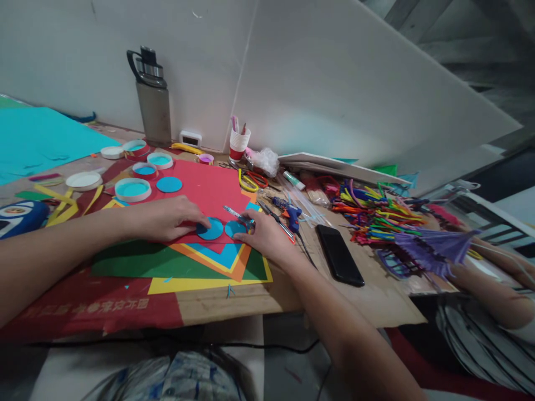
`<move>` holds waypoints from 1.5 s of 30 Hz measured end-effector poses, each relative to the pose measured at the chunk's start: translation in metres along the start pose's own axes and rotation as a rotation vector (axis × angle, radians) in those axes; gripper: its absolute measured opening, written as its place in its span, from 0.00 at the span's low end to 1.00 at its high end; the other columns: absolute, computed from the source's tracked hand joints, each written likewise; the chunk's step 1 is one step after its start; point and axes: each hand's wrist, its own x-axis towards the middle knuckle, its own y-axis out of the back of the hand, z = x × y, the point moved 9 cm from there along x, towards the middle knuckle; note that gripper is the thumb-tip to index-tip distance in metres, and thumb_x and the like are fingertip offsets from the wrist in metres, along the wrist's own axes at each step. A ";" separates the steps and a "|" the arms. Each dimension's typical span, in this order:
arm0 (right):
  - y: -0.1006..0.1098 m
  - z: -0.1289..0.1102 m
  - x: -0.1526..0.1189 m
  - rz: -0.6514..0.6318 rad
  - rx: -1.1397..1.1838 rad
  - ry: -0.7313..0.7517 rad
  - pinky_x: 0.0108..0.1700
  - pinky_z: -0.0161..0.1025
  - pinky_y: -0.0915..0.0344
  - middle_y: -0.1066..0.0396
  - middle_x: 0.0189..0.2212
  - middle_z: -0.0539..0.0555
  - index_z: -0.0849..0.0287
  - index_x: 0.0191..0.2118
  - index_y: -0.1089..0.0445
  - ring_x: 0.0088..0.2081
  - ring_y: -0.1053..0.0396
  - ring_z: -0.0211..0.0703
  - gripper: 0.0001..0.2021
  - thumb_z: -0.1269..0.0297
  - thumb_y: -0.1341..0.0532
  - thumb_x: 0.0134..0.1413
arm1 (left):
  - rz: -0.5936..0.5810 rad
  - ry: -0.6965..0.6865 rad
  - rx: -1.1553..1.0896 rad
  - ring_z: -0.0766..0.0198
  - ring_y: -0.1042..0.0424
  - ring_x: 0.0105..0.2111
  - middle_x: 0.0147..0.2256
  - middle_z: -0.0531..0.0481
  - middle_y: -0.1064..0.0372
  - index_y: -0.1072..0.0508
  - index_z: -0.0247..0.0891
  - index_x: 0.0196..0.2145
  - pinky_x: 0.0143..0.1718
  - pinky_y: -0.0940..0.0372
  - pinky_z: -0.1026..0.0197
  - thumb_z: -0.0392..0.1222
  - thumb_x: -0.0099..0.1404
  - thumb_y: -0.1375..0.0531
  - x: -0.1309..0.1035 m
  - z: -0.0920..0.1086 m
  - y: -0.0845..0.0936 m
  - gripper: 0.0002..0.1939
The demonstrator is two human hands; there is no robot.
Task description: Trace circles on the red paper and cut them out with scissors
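Note:
My left hand [173, 218] rests on a red paper sheet [213, 181], its fingers bent and a fingertip pressing the edge of a blue paper circle [212, 229]. Beside it lies a second blue paper circle [234, 229], touched by the thumb of my right hand [267, 236]. A clear-barrelled pen [234, 212] sticks out from between my right fingers; its other end is hidden. Another blue circle [169, 184] lies farther back. Under the red sheet are layers of green paper [129, 260], yellow, orange and blue paper.
Round paper-rimmed pieces [132, 190] and a bottle [154, 106] stand at the back left. Scissors [248, 181], a blue glue gun [293, 217], a phone [339, 255] and pipe cleaners [376, 211] lie right. Another person's arm [485, 287] reaches in at the far right.

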 end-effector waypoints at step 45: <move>0.000 0.000 -0.002 0.014 -0.012 0.012 0.39 0.37 0.37 0.25 0.39 0.54 0.59 0.44 0.29 0.38 0.29 0.42 0.17 0.63 0.30 0.46 | 0.207 0.434 0.284 0.49 0.31 0.50 0.49 0.41 0.28 0.30 0.35 0.53 0.50 0.40 0.53 0.53 0.59 0.41 0.007 -0.047 0.028 0.28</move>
